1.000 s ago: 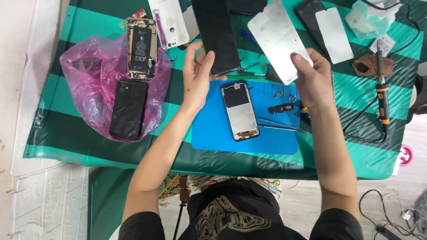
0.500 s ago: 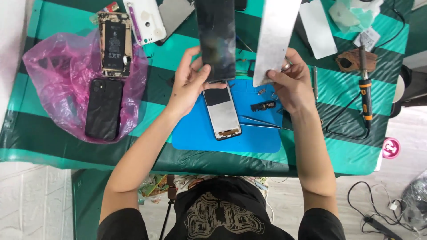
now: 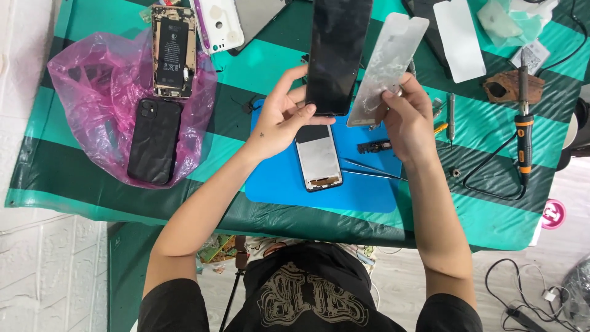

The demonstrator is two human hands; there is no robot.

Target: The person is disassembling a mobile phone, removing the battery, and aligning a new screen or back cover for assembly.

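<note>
Hands are raised over the middle of the frame, above a blue work mat [image 3: 289, 184] laid on a table covered with a green striped cloth [image 3: 258, 67]. A black phone screen panel [image 3: 338, 52] is held upright in the upper centre of the frame by the left hand [image 3: 279, 120]; its lower edge is pinched between thumb and curled fingers, with the index finger stretched up along its left side. Just to the right of it, a thin silvery backing sheet [image 3: 386, 64] is gripped at its lower end by the right hand [image 3: 409, 120], fingers pressed together around it; the sheet is tilted to the right and lies just beside the black panel, though whether the two touch cannot be told.

Below the hands, an opened phone body [image 3: 318, 157] with a pale inner plate is seen lying flat on the blue mat, with tweezers [image 3: 369, 169] to its right and a small dark part [image 3: 373, 146] near the right wrist.

In the left of the frame a pink plastic bag [image 3: 92, 92] is spread out; a black phone [image 3: 155, 140] lies face down on it, and a phone with its battery exposed [image 3: 173, 52] rests above that. At the right edge a soldering iron [image 3: 522, 126] with an orange and black handle is laid lengthwise, its cord looped beside it. A white screen protector [image 3: 460, 38] lies in the upper right.
</note>
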